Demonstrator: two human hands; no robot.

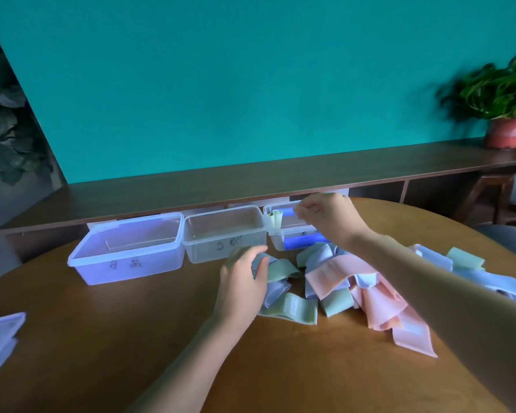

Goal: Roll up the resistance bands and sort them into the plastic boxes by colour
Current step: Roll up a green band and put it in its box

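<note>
We note three clear rectangular plastic boxes [225, 234] at 12 o'clock on the round wooden desk [131, 338]; their handwriting is illegible. Left hand [245, 281] grips soft flat pastel resistance bands [340, 281]; right hand [328, 216] is curled over the right-most box, and we cannot tell its hold.

Three boxes [224, 234] in a row at table [102, 338] rear, bands [355, 281] piled in front-right, plant [501, 96] on shelf [251, 180] behind.

Home: round table [102, 338], potted plant [501, 99]
</note>
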